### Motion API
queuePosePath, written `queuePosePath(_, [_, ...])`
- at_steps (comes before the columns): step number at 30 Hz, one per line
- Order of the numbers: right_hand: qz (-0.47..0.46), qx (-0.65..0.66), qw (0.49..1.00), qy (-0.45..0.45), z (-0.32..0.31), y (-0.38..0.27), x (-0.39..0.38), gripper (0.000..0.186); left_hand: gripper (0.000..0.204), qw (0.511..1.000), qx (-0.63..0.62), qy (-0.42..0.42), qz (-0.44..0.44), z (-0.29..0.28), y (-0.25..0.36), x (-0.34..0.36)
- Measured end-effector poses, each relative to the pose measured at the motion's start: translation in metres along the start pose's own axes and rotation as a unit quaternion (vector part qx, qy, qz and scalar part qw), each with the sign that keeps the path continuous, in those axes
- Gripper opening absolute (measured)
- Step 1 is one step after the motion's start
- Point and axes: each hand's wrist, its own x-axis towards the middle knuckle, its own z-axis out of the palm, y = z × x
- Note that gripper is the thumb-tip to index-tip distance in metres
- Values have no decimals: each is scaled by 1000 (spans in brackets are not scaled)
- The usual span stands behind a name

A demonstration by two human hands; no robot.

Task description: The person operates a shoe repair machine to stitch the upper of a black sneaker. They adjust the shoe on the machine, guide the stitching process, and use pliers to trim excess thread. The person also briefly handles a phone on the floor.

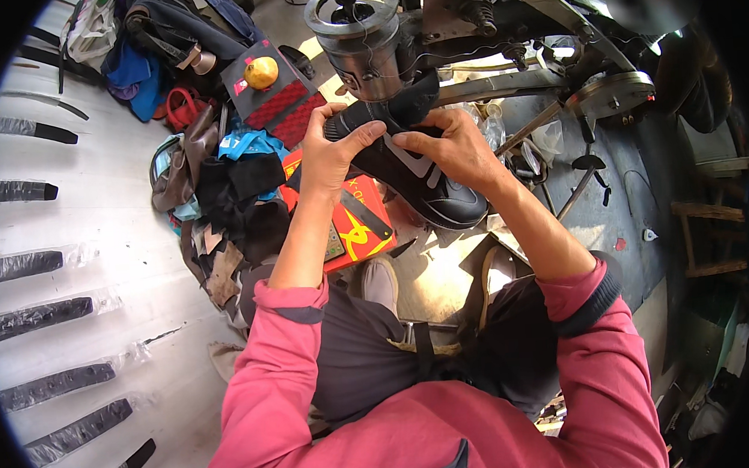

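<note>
A black sneaker (427, 188) with white side stripes is held up against the head of a metal stitching machine (363, 46). My left hand (331, 151) grips the sneaker's heel end and collar. Fingers of my right hand (455, 147) press on its upper from the right side, near the machine's needle post. The toe points down and to the right, above my lap. Both forearms wear rolled-up pink sleeves.
A red box (361, 222) lies below the sneaker. Left of it is a heap of bags, leather scraps and cloth (218, 192). A yellow fruit (261, 72) rests on a red and black case. Wrapped black strips (28, 319) line the white surface at left. The machine's wheel (610, 95) sits right.
</note>
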Motion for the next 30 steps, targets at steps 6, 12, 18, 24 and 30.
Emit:
queuePosePath(6, [-83, -31, 996, 19, 0, 2, 2, 33, 74, 998, 14, 45, 52, 11, -2, -5])
queuePosePath(12, [-186, -220, 957, 34, -23, -6, -22, 41, 88, 988, 78, 89, 96, 7, -15, 1])
queuePosePath(18, [19, -200, 969, 143, -122, 11, -68, 25, 86, 975, 144, 121, 122, 8, -19, 0])
queuePosePath(24, [97, -448, 843, 282, -220, 55, -81, 39, 74, 990, 104, 74, 68, 6, -14, -2])
queuePosePath(30, [202, -397, 870, 212, -212, 91, -61, 52, 69, 996, 59, 55, 42, 7, -21, -2])
